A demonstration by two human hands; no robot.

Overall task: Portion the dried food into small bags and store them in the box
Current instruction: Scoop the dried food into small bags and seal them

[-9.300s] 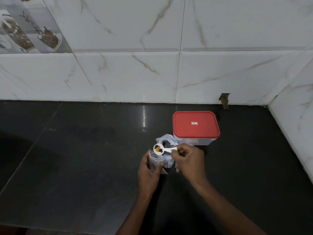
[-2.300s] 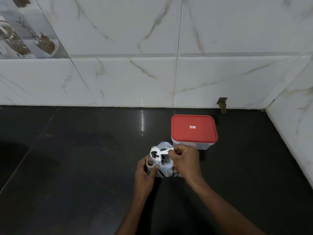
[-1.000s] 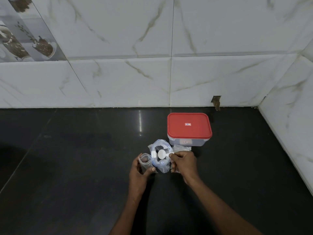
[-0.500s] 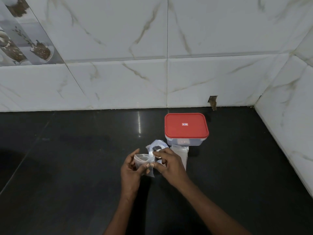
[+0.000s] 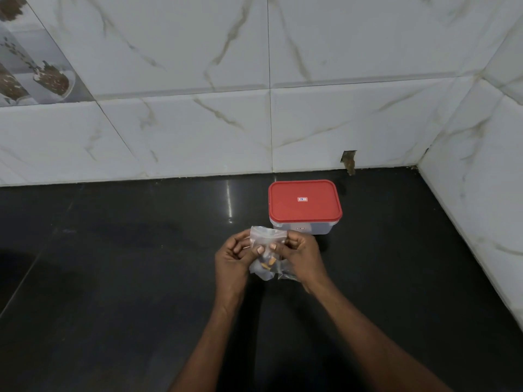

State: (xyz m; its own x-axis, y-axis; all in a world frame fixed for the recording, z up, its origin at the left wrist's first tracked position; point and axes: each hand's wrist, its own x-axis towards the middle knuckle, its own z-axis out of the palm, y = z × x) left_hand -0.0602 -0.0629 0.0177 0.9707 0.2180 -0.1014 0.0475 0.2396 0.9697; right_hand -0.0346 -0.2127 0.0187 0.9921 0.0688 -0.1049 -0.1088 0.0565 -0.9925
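Small clear plastic bag (image 5: 267, 236) held over the black stone tabletop (image 5: 113, 267), just in front of a clear rectangular box with a red lid (image 5: 304, 200) toward the back right corner. Left grip (image 5: 231, 256) and right grip (image 5: 301, 254) both closed, pinching the bag's top edge side by side. Orange dried-food bits (image 5: 270, 262) sit low in the bag.

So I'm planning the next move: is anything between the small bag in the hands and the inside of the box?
Yes: the red lid sits shut on the box, just behind the small bag that the left hand and right hand pinch. Nothing else visible lies between.
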